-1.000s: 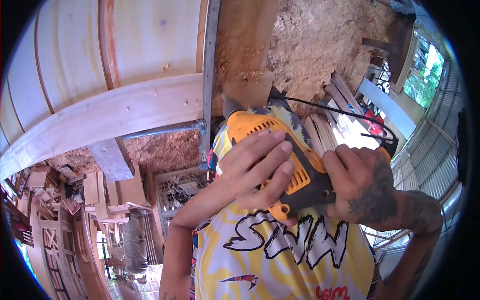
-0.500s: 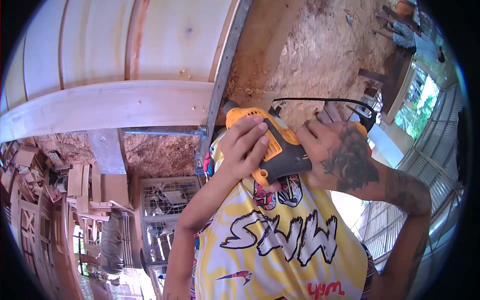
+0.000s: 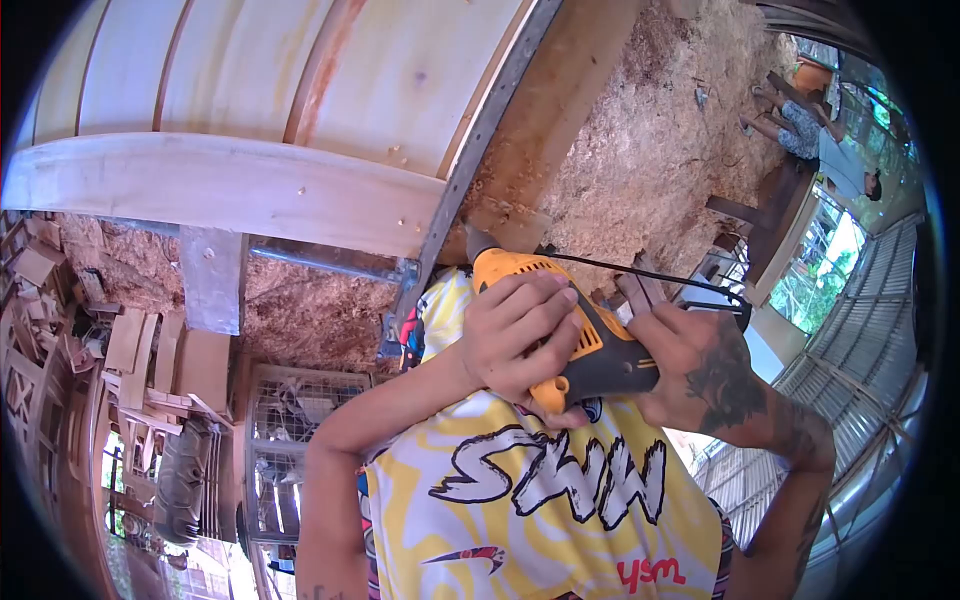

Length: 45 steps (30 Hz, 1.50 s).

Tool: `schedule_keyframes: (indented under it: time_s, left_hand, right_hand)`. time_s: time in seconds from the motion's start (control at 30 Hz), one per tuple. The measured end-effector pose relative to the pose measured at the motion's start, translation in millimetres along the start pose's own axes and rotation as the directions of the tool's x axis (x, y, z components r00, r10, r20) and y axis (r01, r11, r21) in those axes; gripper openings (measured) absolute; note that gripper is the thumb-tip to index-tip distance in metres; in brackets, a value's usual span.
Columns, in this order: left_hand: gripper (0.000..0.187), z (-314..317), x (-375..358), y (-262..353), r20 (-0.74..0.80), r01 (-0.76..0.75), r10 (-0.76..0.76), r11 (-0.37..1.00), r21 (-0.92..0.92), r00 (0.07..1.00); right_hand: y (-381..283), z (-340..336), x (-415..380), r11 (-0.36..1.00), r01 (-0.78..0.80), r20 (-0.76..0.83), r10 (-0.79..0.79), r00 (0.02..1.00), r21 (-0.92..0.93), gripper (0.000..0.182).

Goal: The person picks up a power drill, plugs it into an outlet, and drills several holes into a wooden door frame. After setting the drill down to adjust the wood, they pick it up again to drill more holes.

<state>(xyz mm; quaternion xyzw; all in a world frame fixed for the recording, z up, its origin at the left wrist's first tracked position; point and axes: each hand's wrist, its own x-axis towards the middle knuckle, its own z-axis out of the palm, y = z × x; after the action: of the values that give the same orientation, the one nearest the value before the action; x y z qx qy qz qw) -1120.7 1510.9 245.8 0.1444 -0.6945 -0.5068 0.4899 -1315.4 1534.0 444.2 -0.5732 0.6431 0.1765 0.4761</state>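
A yellow and black power drill [image 3: 615, 366] lies across in front of my chest. My left hand [image 3: 522, 335] is wrapped over its body, fingers curled across the vented yellow housing. At the rear end, my right hand [image 3: 695, 365] is closed around the drill, partly hiding the handle. The drill's narrow nose [image 3: 478, 241] points up and left, close beside a dark metal strip [image 3: 462, 180] with holes along it. That strip runs along the edge of a pale wooden panel [image 3: 230, 190] with slats.
A black cord [image 3: 640, 272] loops out behind the drill. Wood shavings and dust cover the ground [image 3: 650, 150]. Stacked wood offcuts [image 3: 150, 360] and a wire rack [image 3: 300, 410] stand at the left. Another person [image 3: 835, 150] sits at the upper right.
The drill and both hands have shifted slightly down and right in view, and its nose shows further from the metal strip. Both hands keep their hold. The panel appears more tilted.
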Motion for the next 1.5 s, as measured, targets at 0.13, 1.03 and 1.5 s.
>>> schedule_keyframes:
  time_s: [0.13,1.03,1.5]
  left_hand:
    - [0.077,-3.3,25.3,16.7,0.017,0.021,-0.020,0.998,-0.064,1.000]
    - [0.061,6.5,-11.2,0.5,-0.066,0.021,-0.016,0.997,0.076,0.998]
    - [0.064,54.7,38.8,80.7,0.174,-0.044,0.029,0.996,0.082,0.984]
  right_hand:
    - [-8.6,-2.9,-24.1,0.994,-0.062,-0.003,0.062,0.998,0.092,0.047]
    - [2.2,32.6,-2.7,0.997,-0.028,-0.243,0.010,0.970,-0.071,0.040]
    - [22.5,111.8,-125.1,0.893,-0.039,-0.496,0.285,0.820,0.449,0.049]
